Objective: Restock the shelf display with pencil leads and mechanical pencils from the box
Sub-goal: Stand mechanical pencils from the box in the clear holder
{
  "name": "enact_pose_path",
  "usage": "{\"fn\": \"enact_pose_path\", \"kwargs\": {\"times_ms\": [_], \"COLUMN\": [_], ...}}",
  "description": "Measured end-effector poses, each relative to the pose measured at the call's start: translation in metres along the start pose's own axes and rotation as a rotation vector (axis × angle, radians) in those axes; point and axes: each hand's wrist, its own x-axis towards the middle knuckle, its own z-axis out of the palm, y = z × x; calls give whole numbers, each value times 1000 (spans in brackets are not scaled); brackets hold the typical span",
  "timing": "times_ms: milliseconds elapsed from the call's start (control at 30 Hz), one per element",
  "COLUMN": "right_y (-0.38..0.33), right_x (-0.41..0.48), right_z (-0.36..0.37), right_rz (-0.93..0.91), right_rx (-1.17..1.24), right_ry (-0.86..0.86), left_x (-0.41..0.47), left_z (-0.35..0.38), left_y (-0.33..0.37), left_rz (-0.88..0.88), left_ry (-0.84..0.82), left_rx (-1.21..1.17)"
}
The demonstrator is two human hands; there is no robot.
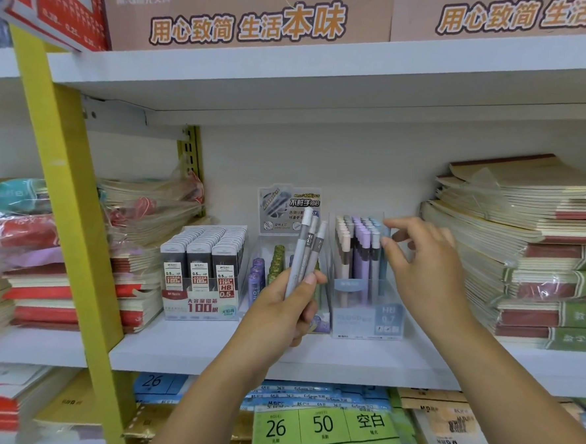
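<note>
Left grip: left hand [290, 304] was curled round three grey mechanical pencils [306, 253], held upright before the shelf.
Right grip: right hand [426, 264] pinched the top of a blue pencil [383, 261] between thumb and forefinger.
Blue pencil: stood at the right edge of the clear pencil display [364, 322].
Lead packs: 0.5 HB lead box [200, 284] sat further left on the white shelf [310, 360].
Far right: stacked notebooks [539, 271].

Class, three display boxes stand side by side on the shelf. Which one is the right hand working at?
The rightmost box, marked HB 0.7, full of upright pastel pencils: the right hand pinches a blue pencil at its right edge.
</note>
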Motion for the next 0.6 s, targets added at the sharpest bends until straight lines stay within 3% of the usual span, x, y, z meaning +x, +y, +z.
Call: {"fn": "enact_pose_path", "kwargs": {"times_ms": [133, 267, 333, 467, 600], "right_y": [0, -19, -34, -59, -63], "right_x": [2, 2, 1, -7, -9], "right_z": [-2, -20, -29, -30, -24], "right_rz": [72, -37, -30, 126, 186], "right_rx": [-82, 18, 182, 597, 719], "right_ry": [-135, -18, -50, -327, -310], "left_x": [-1, -2, -2, -5, -8], "left_z": [0, 2, 4, 13, 16], "left_y": [2, 7, 9, 11, 10], "left_rz": [5, 15, 30, 38, 22], "left_ry": [-27, -72, -103, -166, -177], "left_rx": [-26, -44, -41, -2, 11]}}
